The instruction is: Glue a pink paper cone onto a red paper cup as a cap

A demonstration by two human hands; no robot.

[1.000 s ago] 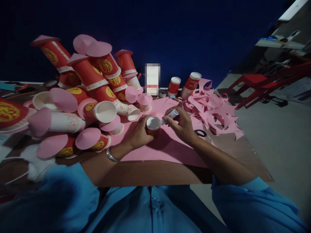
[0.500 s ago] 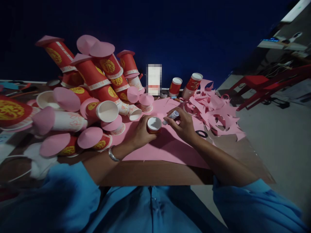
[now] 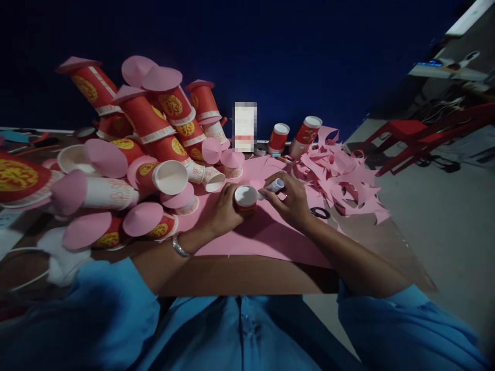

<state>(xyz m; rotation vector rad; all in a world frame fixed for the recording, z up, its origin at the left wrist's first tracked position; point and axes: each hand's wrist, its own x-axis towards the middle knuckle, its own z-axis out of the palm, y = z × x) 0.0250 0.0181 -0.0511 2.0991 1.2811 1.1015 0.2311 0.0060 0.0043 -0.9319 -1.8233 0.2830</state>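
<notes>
My left hand [image 3: 227,210] wraps round a red paper cup [image 3: 245,207] with gold print. The cup's round white end faces up; how deep it is cannot be told. My right hand [image 3: 291,202] pinches a white glue stick [image 3: 275,186], held slanted, its lower end at the cup's right rim. Whether that end touches the rim is hard to see. Both hands are over a pink paper sheet [image 3: 232,243] on the wooden table. To the left are piled red and white paper cups [image 3: 145,123], many capped with pink paper cones [image 3: 143,218].
Pink paper offcuts [image 3: 348,180] are heaped at the right. A black ring [image 3: 320,213], perhaps scissors handles, lies by my right wrist. Two red cups [image 3: 278,138] stand at the back beside a blurred upright panel [image 3: 244,126]. A red stool [image 3: 398,134] is beyond the table's right edge.
The glue stick has shifted slightly left, closer to the cup's rim. The cup has tilted a little in my left hand. The surroundings look the same.
</notes>
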